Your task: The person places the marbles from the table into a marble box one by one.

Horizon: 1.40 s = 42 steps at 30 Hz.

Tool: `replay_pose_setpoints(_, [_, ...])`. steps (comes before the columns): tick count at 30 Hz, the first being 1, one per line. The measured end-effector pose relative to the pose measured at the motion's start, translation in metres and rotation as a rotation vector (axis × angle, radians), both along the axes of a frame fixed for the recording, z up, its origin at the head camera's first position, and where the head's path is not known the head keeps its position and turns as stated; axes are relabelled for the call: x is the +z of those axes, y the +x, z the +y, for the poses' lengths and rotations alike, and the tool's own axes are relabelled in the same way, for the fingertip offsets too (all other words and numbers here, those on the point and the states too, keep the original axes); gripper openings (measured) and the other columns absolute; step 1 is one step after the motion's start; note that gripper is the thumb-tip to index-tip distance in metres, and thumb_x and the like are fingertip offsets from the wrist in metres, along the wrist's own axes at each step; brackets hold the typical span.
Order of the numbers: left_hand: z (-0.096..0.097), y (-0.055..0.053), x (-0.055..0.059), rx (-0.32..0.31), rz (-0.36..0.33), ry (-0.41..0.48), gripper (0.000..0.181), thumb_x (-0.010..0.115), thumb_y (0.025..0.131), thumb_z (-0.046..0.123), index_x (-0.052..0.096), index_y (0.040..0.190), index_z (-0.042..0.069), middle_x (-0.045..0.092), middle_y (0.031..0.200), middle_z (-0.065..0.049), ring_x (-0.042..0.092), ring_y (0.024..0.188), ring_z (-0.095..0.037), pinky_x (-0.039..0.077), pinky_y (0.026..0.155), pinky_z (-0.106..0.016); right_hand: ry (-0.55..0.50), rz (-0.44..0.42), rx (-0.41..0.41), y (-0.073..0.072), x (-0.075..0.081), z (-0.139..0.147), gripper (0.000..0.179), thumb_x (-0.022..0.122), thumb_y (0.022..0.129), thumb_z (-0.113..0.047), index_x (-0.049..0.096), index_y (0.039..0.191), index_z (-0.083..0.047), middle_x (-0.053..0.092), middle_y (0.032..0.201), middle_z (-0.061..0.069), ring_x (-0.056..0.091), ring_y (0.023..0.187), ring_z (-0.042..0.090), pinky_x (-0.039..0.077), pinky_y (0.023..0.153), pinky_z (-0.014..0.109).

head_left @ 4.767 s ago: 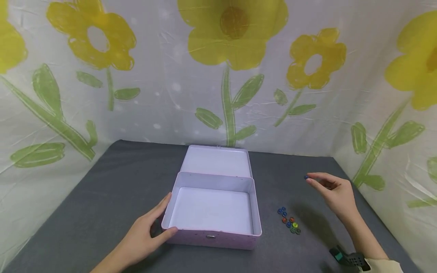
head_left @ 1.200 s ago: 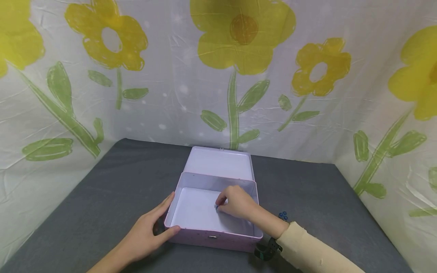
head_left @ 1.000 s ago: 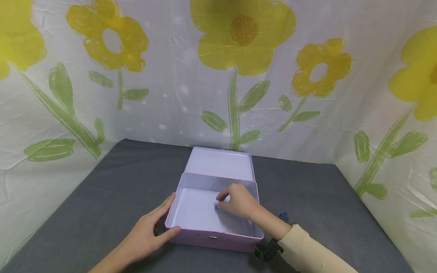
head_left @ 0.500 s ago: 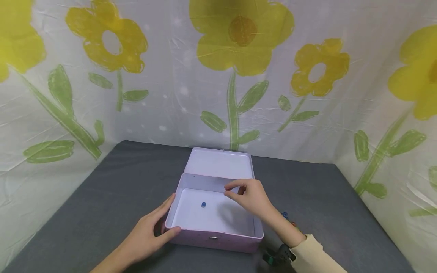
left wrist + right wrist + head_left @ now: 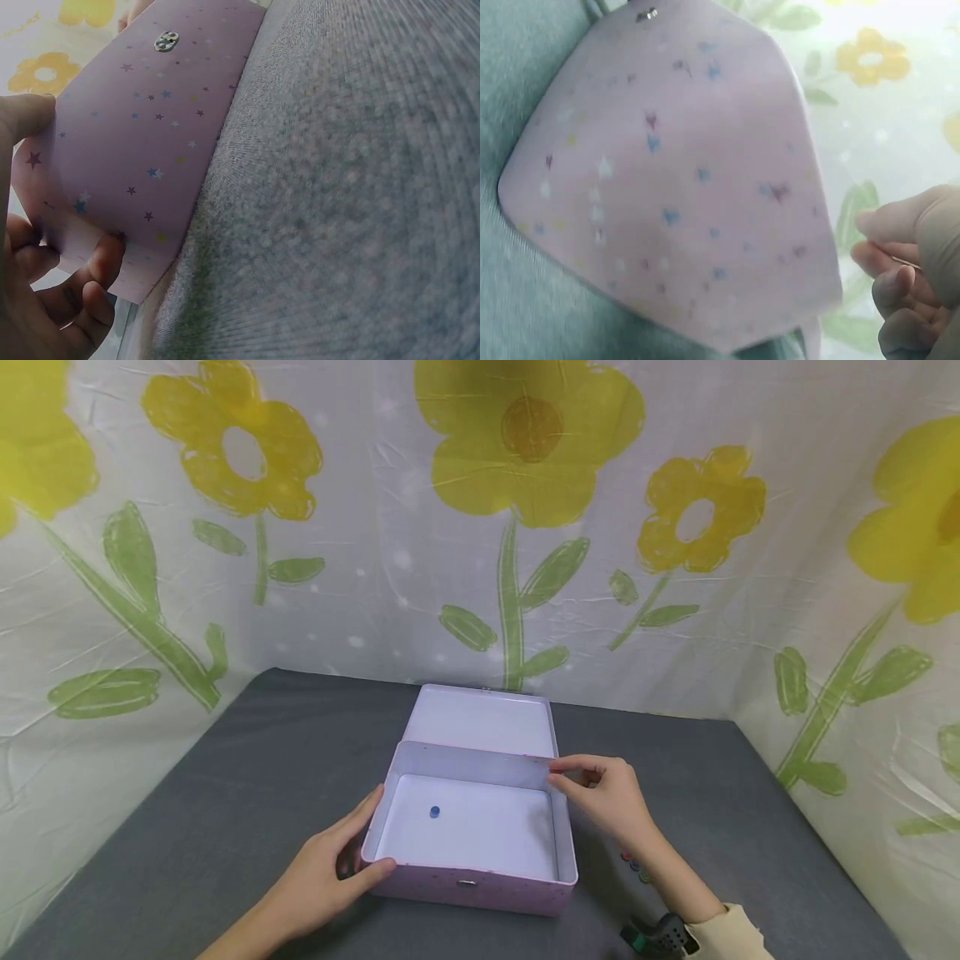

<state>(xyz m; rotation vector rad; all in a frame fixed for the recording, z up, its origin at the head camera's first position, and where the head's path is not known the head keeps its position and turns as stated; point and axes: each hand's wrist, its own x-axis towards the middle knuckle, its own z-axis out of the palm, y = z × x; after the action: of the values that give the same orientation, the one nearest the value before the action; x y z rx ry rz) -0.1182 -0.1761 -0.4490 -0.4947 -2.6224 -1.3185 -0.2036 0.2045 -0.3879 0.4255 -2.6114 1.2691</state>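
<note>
A pink tin box (image 5: 480, 887) with a star pattern and pale inside stands with its lid (image 5: 480, 720) folded back. My left hand (image 5: 322, 877) holds its front left corner, thumb on the front rim and fingers along the left side; in the left wrist view curled fingertips touch the starred wall (image 5: 142, 135). One small blue bead (image 5: 435, 812) lies on the box floor, left of the middle. My right hand (image 5: 607, 793) is at the right rim, thumb and index finger close together. In the right wrist view these fingertips (image 5: 866, 223) show nothing between them.
On the dark grey cloth (image 5: 712, 827) right of the box lie several small coloured beads (image 5: 634, 865), partly hidden behind my right forearm. A dark band (image 5: 660, 935) hangs at the right wrist. A flowered curtain (image 5: 360, 568) surrounds the table.
My right hand brought a blue bead into the box and let it go; it then lifted and moved right to the rim. The bead rolled a little left. My left hand has stayed put.
</note>
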Motion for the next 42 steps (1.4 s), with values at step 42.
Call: replay_pose_setpoints(42, [-0.001,-0.001,-0.002,-0.006,0.014,0.016,0.085,0.083,0.093,0.037,0.041,0.165,0.022,0.061,0.128,-0.006,0.047,0.072,-0.001,0.045,0.062,-0.022,0.091,-0.194,-0.295,0.039,-0.034,0.133,0.033,0.081,0.096,-0.028,0.080,0.120,-0.005,0.079,0.092,0.009,0.047,0.050,0.011,0.037,0.046,0.029])
